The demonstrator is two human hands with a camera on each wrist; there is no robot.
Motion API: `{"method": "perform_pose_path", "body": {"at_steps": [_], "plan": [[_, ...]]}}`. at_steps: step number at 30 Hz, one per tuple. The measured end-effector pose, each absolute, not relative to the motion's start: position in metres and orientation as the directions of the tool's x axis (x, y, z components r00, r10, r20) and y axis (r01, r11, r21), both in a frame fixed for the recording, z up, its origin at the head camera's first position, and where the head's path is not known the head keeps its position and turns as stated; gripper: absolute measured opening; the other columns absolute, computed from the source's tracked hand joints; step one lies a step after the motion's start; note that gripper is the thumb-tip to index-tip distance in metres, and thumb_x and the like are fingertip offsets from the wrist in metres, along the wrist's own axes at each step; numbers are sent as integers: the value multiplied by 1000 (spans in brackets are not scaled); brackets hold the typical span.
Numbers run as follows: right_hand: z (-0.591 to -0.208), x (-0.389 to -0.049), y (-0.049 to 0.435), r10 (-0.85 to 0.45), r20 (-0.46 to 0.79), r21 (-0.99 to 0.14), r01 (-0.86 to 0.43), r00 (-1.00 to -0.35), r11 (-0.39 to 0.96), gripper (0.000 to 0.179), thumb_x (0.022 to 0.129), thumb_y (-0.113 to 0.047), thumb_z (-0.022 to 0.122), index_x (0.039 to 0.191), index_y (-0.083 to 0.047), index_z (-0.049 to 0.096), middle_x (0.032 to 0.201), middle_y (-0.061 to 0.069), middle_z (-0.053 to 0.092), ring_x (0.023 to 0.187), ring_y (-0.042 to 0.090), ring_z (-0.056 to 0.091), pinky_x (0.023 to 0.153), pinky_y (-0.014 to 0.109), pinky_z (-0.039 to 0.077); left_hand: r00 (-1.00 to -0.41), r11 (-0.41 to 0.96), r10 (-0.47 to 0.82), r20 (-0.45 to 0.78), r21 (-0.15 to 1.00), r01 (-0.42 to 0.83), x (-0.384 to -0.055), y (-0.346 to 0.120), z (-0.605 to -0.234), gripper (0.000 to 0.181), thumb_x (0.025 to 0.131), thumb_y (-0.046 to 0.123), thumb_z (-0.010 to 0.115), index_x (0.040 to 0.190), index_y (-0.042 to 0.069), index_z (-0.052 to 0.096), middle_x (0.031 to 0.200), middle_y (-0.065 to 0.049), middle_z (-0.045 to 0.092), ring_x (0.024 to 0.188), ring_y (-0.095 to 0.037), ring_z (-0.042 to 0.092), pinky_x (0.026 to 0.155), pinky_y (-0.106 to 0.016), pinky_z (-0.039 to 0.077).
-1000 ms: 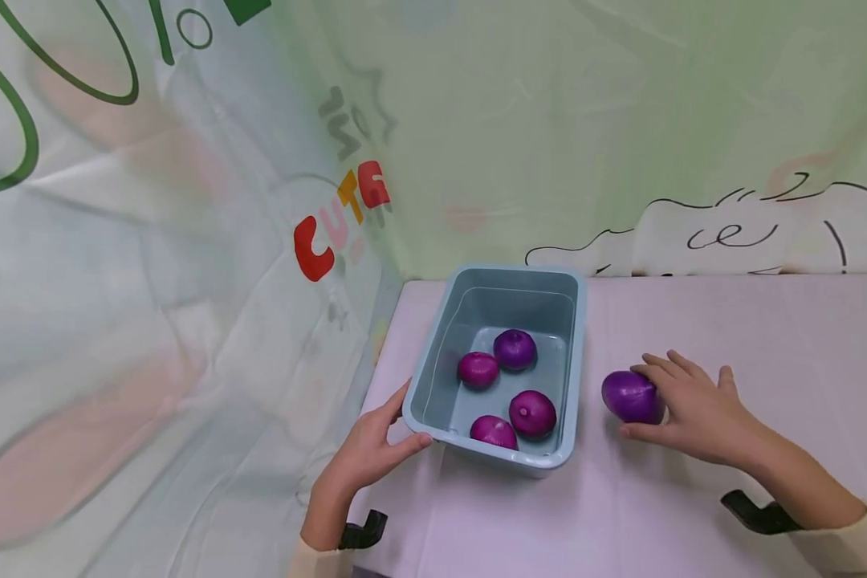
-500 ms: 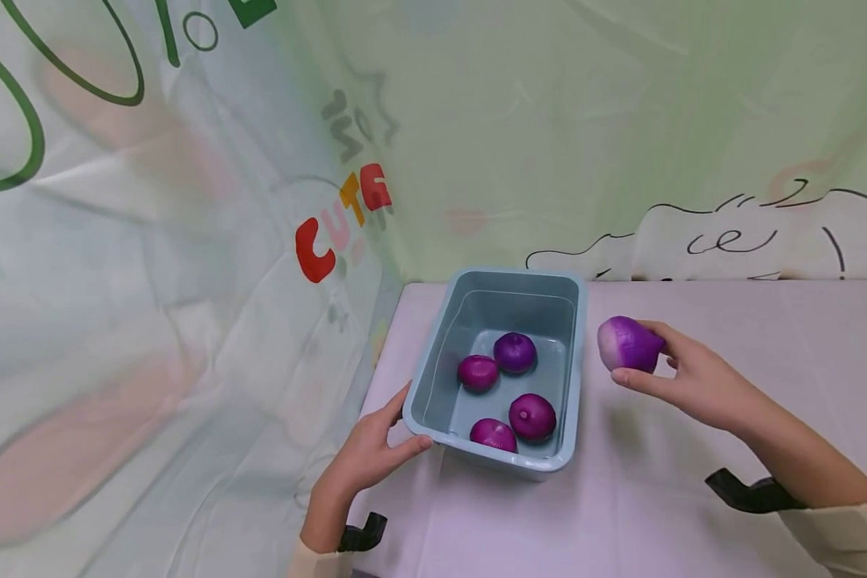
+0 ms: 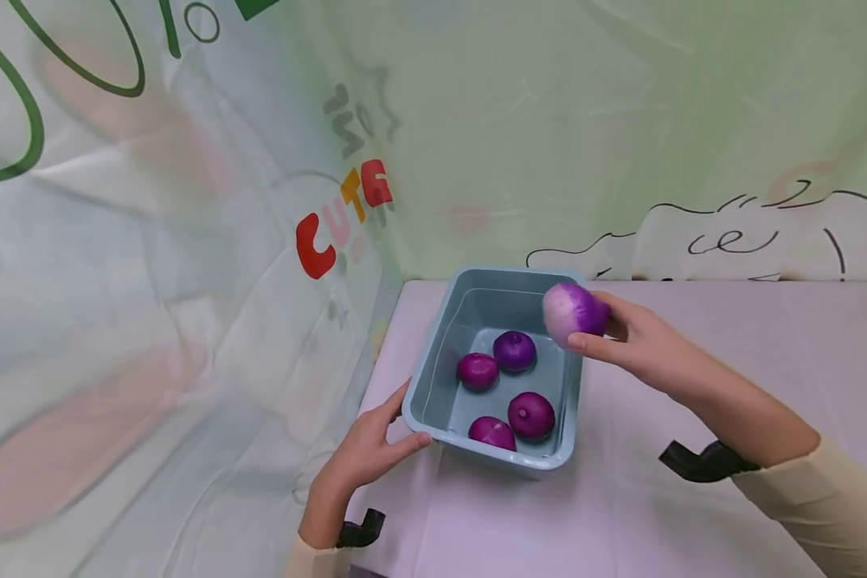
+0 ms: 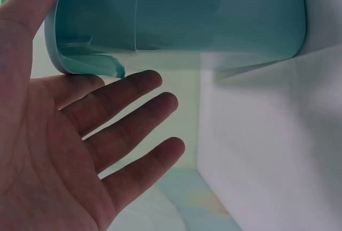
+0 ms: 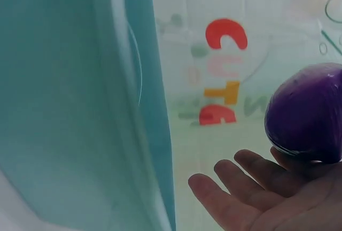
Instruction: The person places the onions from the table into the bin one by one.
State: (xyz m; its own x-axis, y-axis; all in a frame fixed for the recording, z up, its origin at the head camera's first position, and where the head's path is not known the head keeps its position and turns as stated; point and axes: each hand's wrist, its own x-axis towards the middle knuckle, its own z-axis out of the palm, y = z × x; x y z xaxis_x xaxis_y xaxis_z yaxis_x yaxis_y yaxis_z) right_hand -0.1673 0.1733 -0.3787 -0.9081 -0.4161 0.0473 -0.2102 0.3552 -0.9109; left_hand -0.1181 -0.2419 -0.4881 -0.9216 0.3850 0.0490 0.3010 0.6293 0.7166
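Note:
My right hand (image 3: 639,345) pinches a purple onion (image 3: 572,313), whitish at one end, between thumb and fingers. It holds the onion above the right rim of a light blue plastic tub (image 3: 569,417). In the right wrist view the onion (image 5: 307,113) rests against the thumb side, the other fingers stretched out. Several purple onions lie inside the tub, among them a dark one (image 3: 514,352) and a redder one (image 3: 478,371). At the tub's near left corner my left hand (image 3: 367,453) touches the rim, its fingers spread and fairly straight in the left wrist view.
The tub stands on a table with a pale cloth (image 3: 694,498). A printed curtain (image 3: 224,321) hangs close on the left, and another green-white sheet (image 3: 513,160) closes off the back.
My right hand has taken the onion off the table, lifted it and moved it left to over the tub's right rim. The left hand and the tub have stayed put.

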Motion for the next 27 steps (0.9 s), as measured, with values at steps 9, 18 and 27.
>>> {"method": "perform_pose_path", "body": {"at_steps": [9,18,27], "plan": [[-362,-193,117,-545,31,-955,-186,-838,232,73,100,-39,68,156,-2,40,138,16,60,127,32,56,100,52,50,-923,635,382,44,713,297,-119,-242,-487,90,93,56,73,166,37,24,156,14,45,133,-18,55,97,-51,53],[-360,-214,75,-611,-12,-961,-161,-792,227,74,99,-46,66,155,-3,42,136,17,61,124,34,56,100,53,50,-916,633,396,58,706,319,-120,-240,-485,90,94,55,72,167,34,24,158,13,44,133,-17,55,99,-44,52],[-391,-223,35,-696,-182,-872,-213,-695,440,81,90,-63,71,144,-4,57,120,6,68,110,27,63,88,44,57,-925,656,379,28,697,290,-118,-240,-485,89,95,58,70,166,36,23,158,13,42,135,-17,53,103,-49,50]]}}
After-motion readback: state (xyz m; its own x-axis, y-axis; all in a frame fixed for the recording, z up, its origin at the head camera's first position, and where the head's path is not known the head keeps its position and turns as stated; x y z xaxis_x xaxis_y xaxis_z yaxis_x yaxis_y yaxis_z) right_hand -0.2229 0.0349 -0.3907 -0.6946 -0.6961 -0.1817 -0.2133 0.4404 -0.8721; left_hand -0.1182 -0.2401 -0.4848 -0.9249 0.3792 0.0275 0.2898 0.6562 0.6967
